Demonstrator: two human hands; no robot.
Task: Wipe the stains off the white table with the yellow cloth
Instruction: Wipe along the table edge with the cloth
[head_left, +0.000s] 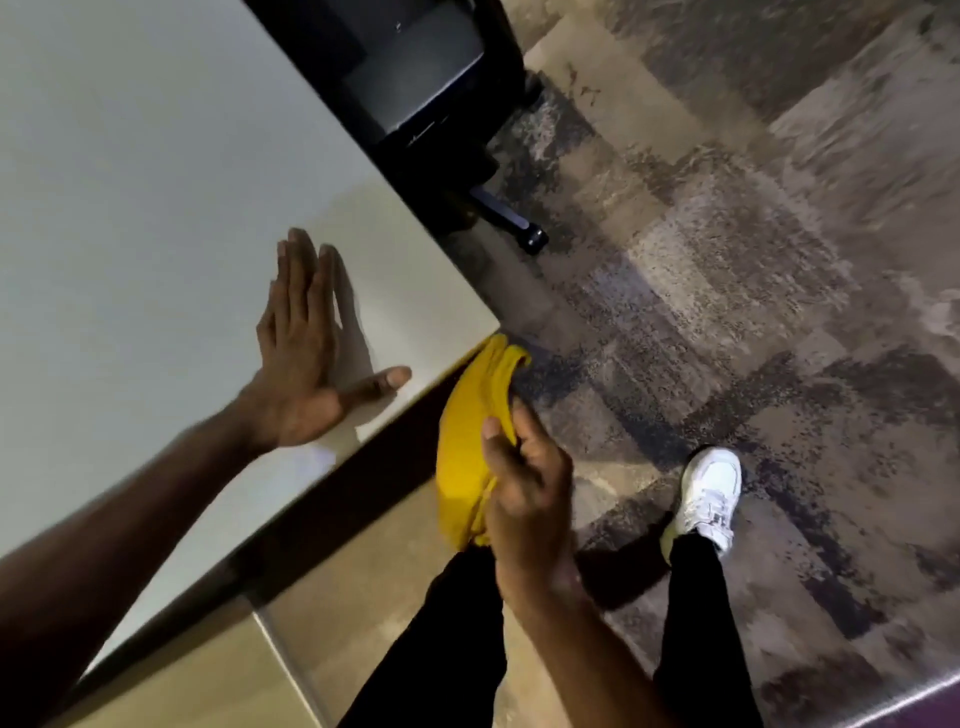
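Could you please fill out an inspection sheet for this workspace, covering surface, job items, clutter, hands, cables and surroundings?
Surface: white table, corner near the person; no stains visible in this blurred view.
Job's things: yellow cloth, bunched, held off the table beside its corner edge, not on the top.
Clutter: nothing seen on the tabletop.
Hands: left hand open with fingers straight, at the tabletop near the corner; right hand closed around the cloth.
Cables: nothing seen.
Surroundings: black office chair at the table's far side with a caster on patterned carpet; the person's white shoe on the carpet.
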